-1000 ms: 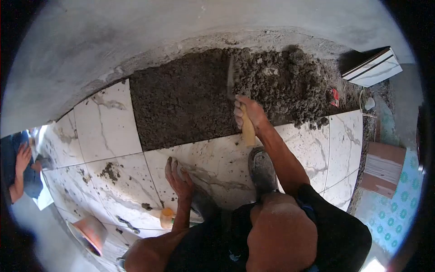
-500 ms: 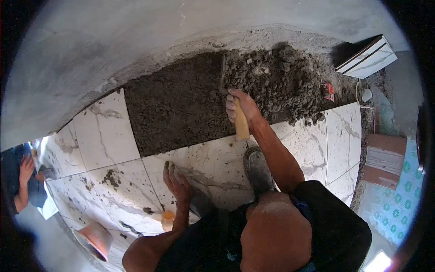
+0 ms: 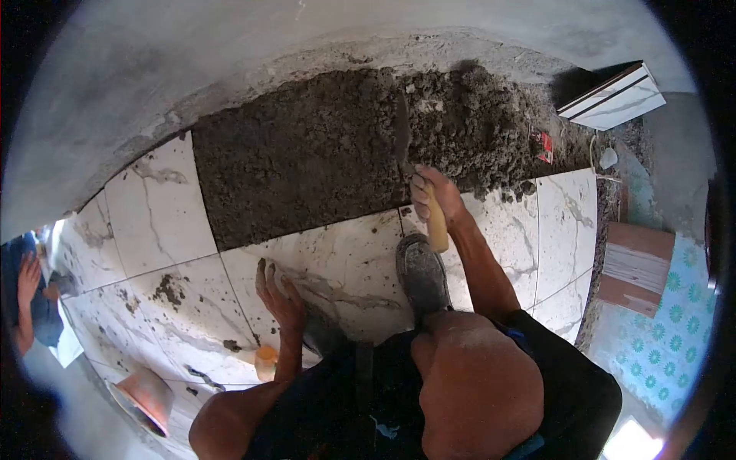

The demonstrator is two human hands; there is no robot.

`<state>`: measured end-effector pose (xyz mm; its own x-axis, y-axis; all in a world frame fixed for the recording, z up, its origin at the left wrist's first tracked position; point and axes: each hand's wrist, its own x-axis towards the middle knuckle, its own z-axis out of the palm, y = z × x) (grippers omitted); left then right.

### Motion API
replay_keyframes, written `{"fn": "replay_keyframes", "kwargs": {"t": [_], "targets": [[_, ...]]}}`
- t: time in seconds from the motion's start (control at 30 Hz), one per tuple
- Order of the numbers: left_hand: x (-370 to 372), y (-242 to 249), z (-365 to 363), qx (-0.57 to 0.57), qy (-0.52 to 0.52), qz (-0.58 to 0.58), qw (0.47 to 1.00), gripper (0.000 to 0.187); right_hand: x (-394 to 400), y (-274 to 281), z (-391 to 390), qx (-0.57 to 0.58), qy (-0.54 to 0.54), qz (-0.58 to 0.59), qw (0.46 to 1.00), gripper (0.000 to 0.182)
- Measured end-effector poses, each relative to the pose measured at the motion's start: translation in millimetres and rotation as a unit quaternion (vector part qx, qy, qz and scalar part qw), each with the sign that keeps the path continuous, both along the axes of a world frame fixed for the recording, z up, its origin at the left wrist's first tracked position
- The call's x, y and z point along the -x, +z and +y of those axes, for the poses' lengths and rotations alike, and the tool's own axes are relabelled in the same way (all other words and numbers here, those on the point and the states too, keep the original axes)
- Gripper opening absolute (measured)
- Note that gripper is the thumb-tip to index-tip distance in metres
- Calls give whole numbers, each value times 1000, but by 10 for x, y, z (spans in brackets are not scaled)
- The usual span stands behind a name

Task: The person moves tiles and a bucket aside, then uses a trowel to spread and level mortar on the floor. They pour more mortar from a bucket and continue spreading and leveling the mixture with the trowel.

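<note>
Co-worker: at nine o'clock a second person's hand (image 3: pixel 28 277) shows at the frame edge, well apart from us.
Bucket: an orange bucket (image 3: pixel 146 397) sits at seven o'clock on the tiles.
Left hand: our left hand (image 3: pixel 277 295) lies open, fingers spread, pressed flat on the marble tiles (image 3: pixel 157 211).
Mortar bed: dark mortar (image 3: pixel 307 153) fills twelve o'clock, smoother on its left, lumpy to the right.
Right hand: our right hand (image 3: pixel 434 195) is clenched around the wooden handle of the trowel (image 3: pixel 404 134), its blade resting in the mortar.
Shoe: our shoe (image 3: pixel 421 277) stands on tile just below that hand.
Spare tiles: stacked tiles (image 3: pixel 611 97) lean at two o'clock.
</note>
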<state>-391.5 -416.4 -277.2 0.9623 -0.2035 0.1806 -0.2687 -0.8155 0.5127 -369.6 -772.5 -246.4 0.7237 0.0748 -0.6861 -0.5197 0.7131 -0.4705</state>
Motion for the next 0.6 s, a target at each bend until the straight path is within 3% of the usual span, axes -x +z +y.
{"fn": "replay_keyframes", "kwargs": {"t": [0.2, 0.27, 0.33, 0.43, 0.5, 0.53, 0.6], "targets": [[-8, 10, 11, -7, -11, -9, 1000, 34, 31, -36, -262, 107, -3, 68, 992, 32], [24, -30, 25, -8, -10, -21, 1000, 34, 119, 379, -266, 126, -27, -27, 991, 33], [9, -73, 46, 4, -3, -24, 1000, 34, 227, 725, -290, 26, -98, -149, 984, 33], [7, -116, 54, 4, -1, -14, 1000, 35, 300, 668, -400, 154, -130, -227, 953, 33], [5, 65, -52, 3, 10, 19, 1000, 35, 362, 166, -613, 296, -112, -36, 948, 31], [-5, 118, -87, -6, 29, 49, 998, 35, 511, 198, -617, 307, -126, -38, 943, 31], [-49, -100, -58, 10, 3, -8, 1000, 35, 640, 238, -632, 265, -164, -2, 950, 32]]}}
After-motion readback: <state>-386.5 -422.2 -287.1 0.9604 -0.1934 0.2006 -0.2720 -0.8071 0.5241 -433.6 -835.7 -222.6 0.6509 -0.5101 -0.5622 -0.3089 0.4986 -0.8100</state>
